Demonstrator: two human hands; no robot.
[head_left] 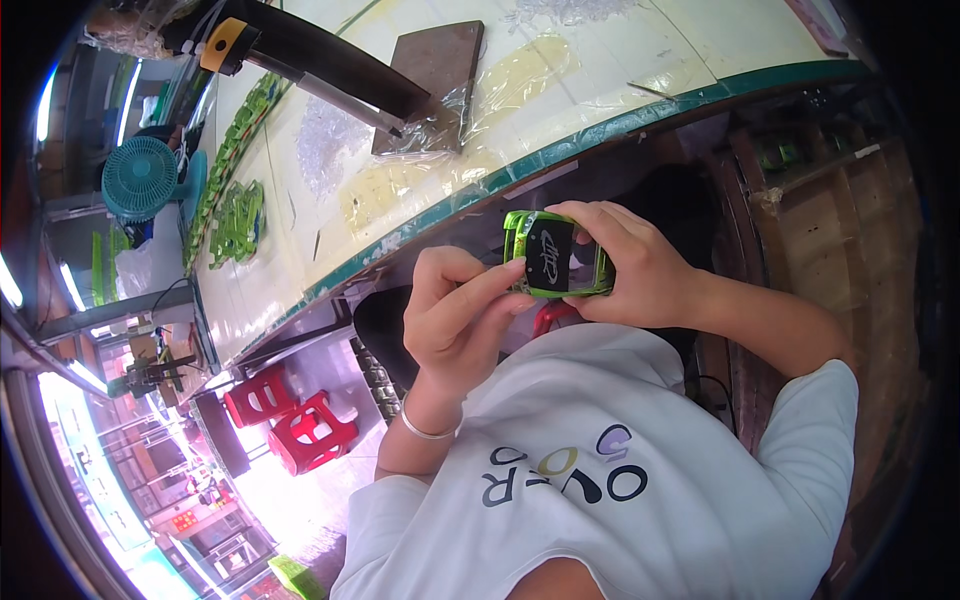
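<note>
Green frame (513, 236) with black panel (561, 238), held just beside the table (610, 85), right hand (640, 262) gripping one end, left hand (452, 315) with fingertips at the opposite edge, pinch unclear.

Teal fan (140, 178), 2 red stools (293, 452), brown board (440, 55) on a green-edged table (640, 50)

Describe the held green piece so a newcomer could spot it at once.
Start at the pale, green-edged table. Off its near edge, between the left hand and right hand, is the green piece. Unlike the green parts on the table, it is held up and shows a black panel.
</note>
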